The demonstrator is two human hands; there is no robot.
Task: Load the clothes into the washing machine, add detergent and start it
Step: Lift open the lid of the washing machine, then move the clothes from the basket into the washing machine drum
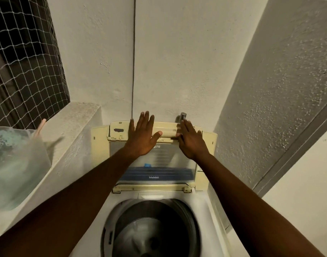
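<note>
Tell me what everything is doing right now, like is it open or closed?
Washing machine lid: open, folded up against the wall.
Drum: uncovered; something pale lies at the bottom, too blurry to name.
Left hand: open, fingers spread, flat on the raised lid, holding nothing.
Right hand: open, on the lid's top edge, holding nothing.
Tap: on the wall behind the lid; on or off, cannot tell.

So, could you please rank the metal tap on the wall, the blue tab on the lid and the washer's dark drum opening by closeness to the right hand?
1. Metal tap, just above the right hand's fingertips.
2. Blue tab, lower left on the raised lid.
3. Dark drum opening, far below.
</note>
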